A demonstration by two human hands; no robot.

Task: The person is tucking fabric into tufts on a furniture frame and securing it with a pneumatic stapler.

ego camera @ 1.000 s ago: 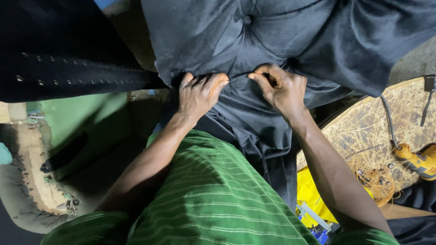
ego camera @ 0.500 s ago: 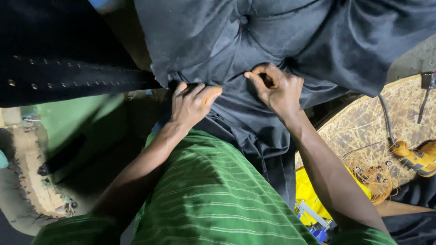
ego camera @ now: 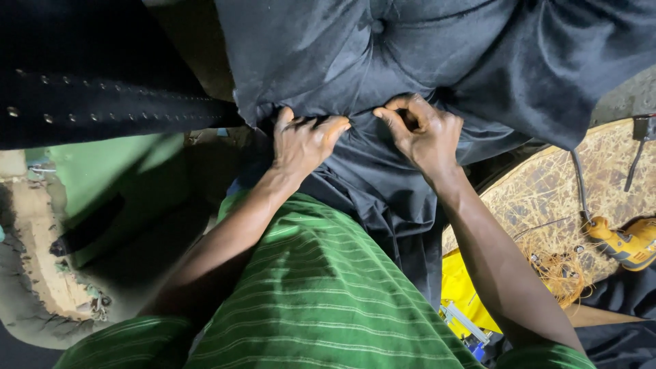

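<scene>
While I look down through the head camera, this is what I read, left to right:

Far left: a black studded panel (ego camera: 102, 102) runs along the top left, with a green surface (ego camera: 116, 171) below it.

Left hand: my left hand (ego camera: 304, 143) lies knuckles up on the black velvet fabric (ego camera: 383, 178), its fingers (ego camera: 328, 128) curled narrow and gripping a fold at the lower edge of the cushion.

Fabric: it hangs loose from that edge down toward my green striped shirt (ego camera: 321, 294), between the two forearms.

Cushion: the black tufted cushion (ego camera: 444, 55) fills the upper middle and right, with a covered button (ego camera: 376, 26) sunk in its top.

Right hand: my right hand (ego camera: 424, 133) sits just beside the left, apart from it, fingers (ego camera: 393, 119) bent tight and pinching the same fabric against the cushion edge.

Right side: a round board covered in straw-like fibre (ego camera: 601, 198) lies well apart, with a yellow power tool (ego camera: 625, 242) resting on it.

Lower right: a yellow object (ego camera: 465, 294) shows beneath my right forearm; I cannot tell what it is.
</scene>
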